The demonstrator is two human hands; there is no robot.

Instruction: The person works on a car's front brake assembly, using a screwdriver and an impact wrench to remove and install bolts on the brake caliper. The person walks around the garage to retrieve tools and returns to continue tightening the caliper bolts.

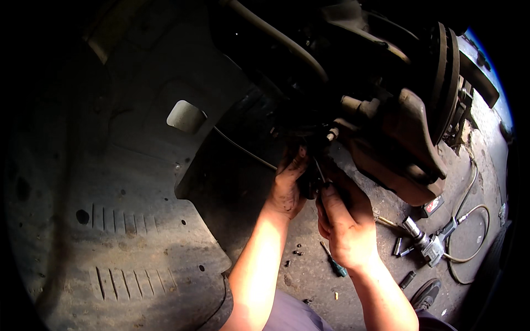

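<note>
Under a vehicle's dark suspension, my left hand (288, 185) is raised with its grimy fingers curled against a dark part. Shadow hides what, if anything, they grip. Close beside it on the right, my right hand (348, 223) is closed round a thin metal-shafted tool (319, 170), its shaft slanting up toward the left fingertips. The tool's handle is mostly covered by the hand, so its exact kind is unclear. Above both hands a pale-ended bolt or fitting (332, 134) sticks out. The suspension arm (417, 135) and brake disc (446, 83) are up to the right.
A large grey underbody panel (138, 187) with slots fills the left. On the floor at right lie an air impact wrench (430, 246), its hose (488, 220), a socket (407, 279) and a green-handled screwdriver (334, 260). Several small bolts (298, 252) lie between my forearms. A shoe (426, 293) is lower right.
</note>
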